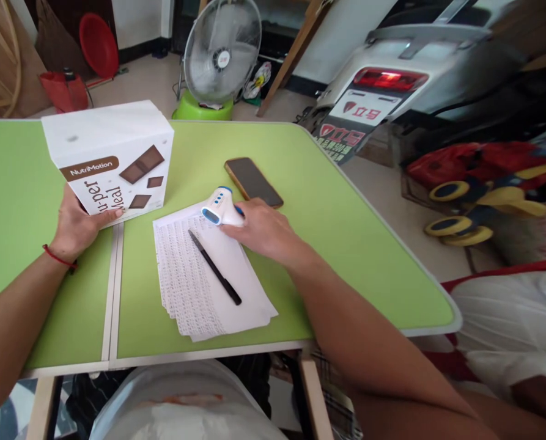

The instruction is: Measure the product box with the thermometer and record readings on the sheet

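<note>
My left hand (77, 223) grips the lower edge of a white box (112, 156) printed "NutriMotion" with brown chocolate pieces, thumb across its front. My right hand (266, 229) is closed round the handle of a white and blue infrared thermometer (221, 206), whose small screen and buttons face me. Under the thermometer lies a stack of paper sheets (254, 305) covered on the left with dense handwriting. A black pen (215, 269) rests slantwise on the sheets. Just beyond my right hand, a dark-screened phone (254, 180) in a yellowish case lies on the table.
The green folding table (346, 269) has a pale metal edge and a seam on the left. Behind it stand a fan (222, 52) on a green stool (203, 109) and a white scooter (387, 79). Someone in a white top (506, 324) is close on the right.
</note>
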{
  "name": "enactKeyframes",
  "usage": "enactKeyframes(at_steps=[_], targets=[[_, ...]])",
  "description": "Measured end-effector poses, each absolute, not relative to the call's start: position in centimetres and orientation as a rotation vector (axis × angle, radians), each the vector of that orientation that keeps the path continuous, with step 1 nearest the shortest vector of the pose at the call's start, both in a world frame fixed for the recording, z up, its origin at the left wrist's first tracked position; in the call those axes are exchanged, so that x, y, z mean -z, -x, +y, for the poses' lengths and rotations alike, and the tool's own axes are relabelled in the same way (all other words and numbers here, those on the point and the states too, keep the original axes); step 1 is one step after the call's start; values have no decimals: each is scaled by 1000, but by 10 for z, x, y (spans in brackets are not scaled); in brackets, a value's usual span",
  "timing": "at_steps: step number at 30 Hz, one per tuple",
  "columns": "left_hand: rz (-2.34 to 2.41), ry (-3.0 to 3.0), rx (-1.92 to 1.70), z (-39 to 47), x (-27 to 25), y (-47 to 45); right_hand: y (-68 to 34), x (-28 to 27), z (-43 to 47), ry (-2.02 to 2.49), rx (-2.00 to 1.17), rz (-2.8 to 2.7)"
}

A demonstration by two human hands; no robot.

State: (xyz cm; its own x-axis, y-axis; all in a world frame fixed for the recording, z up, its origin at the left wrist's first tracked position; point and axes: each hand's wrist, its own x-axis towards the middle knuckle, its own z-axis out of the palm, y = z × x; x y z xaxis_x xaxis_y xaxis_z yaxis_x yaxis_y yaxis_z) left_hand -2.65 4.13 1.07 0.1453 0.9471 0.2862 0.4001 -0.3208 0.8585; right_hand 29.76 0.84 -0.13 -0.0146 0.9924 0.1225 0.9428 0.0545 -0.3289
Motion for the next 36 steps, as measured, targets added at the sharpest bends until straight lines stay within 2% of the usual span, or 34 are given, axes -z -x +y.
enactKeyframes(at_steps=[2, 4, 10, 13, 20, 36], targets=[[1344, -1720, -1290, 38, -13, 25, -293, -3, 3, 1772, -154, -1850], [1398, -1680, -1351, 34, -14, 22, -283, -9, -7, 1493, -256, -1708], [1207, -1618, -1299, 12, -19, 6, -244, -11, -50, 989, -1268, -1458], [1211, -1570, -1230, 3, -20, -1, -232, -4, -59, 962, -1509, -1390], [1389, -1583, -1105, 4, -12, -2, -227, 1, -55, 953, -1551, -1350], [1352, -1592, -1065, 4, -19, -3, -220, 4, -56, 1074, -1573, -1361]])
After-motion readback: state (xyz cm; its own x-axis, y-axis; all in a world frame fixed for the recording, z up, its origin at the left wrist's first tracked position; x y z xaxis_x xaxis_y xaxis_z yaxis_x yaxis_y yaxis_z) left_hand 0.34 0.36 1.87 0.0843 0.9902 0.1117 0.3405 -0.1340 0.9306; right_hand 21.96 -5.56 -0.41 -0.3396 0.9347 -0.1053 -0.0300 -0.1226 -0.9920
